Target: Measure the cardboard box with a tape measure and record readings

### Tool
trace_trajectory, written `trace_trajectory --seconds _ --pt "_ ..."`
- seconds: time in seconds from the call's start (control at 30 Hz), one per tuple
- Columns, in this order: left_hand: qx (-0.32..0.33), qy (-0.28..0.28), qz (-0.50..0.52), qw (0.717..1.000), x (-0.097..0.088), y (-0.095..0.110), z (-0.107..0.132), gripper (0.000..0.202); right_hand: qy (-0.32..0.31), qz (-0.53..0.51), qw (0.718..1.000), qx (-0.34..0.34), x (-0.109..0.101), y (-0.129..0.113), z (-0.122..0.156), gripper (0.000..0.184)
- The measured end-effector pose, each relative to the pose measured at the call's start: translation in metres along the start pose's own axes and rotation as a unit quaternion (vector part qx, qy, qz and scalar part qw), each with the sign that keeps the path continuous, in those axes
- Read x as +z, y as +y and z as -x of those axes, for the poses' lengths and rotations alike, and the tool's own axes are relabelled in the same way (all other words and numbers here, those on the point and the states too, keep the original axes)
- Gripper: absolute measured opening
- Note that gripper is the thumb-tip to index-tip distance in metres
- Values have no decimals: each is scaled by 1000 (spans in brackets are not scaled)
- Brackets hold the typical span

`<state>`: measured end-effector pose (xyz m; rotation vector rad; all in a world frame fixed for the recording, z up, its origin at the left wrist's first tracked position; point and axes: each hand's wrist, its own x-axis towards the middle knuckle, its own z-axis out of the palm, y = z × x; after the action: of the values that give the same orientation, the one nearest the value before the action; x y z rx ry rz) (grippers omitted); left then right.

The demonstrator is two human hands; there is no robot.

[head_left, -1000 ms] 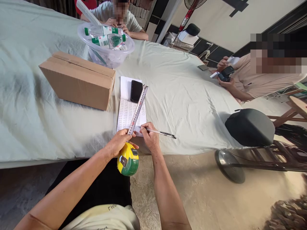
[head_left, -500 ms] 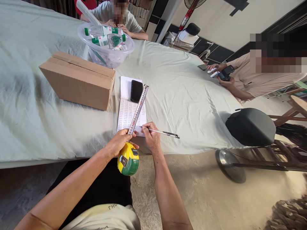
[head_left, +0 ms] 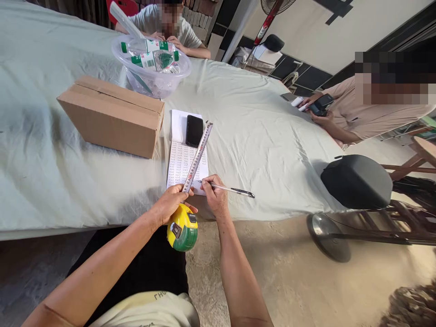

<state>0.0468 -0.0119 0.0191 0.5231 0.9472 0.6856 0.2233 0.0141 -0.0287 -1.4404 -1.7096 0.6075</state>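
Observation:
My left hand [head_left: 173, 202] is closed on a yellow and green tape measure [head_left: 183, 228], gripping the blade near the case. The blade slants up and away across an open notebook [head_left: 175, 159] with handwritten columns of figures. A pen [head_left: 235, 190] is pinched in my right hand [head_left: 215, 194], its tip at the lower right part of the page. On the notebook's upper page lies a black smartphone [head_left: 194, 130], close beside the far end of the blade.
A closed cardboard box [head_left: 112, 120] stands left of the notebook. Behind it is a clear plastic basin [head_left: 153, 75] holding plastic bottles. Two people sit at the table's far and right sides. A black rounded case [head_left: 356, 181] is at the right edge, near a fan [head_left: 272, 18].
My hands, tape measure and pen hold nearly the same place. The view has shifted very slightly. At the right, the other person's hand with white items has moved a little left and down.

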Motion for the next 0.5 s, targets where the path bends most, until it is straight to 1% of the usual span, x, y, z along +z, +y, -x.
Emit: trace_trajectory --seconds 0.13,0.33,0.5 --pt "0 2 -1 1000 0 0 0 3 -7 21 1000 -4 1 1 0 11" --pt "3 -3 -2 1000 1 0 0 4 34 5 999 -9 1 3 1 12" --pt "2 2 -3 1000 3 1 1 4 26 13 1000 -3 0 2 0 12"
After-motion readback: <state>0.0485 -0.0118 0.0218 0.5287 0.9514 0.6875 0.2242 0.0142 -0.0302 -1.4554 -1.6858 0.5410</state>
